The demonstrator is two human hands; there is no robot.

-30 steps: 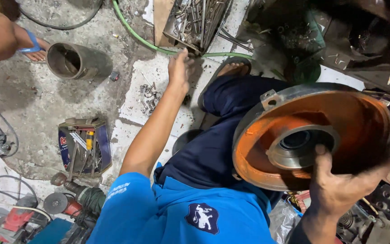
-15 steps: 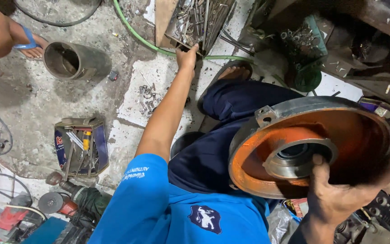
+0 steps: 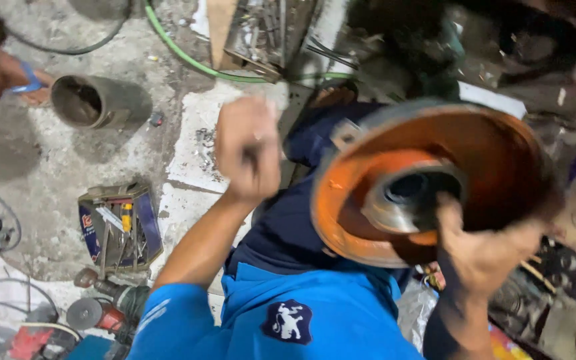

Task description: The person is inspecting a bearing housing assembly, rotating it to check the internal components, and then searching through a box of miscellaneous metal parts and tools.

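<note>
The right hand (image 3: 478,257) grips the orange metal cover (image 3: 428,180) by its lower edge. Left of the cover, the left hand (image 3: 248,150) is clenched around something small and blurred.

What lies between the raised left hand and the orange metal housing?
In the head view, only the person's dark-blue-trousered leg shows between the left hand and the round orange metal housing; no other object.
</note>
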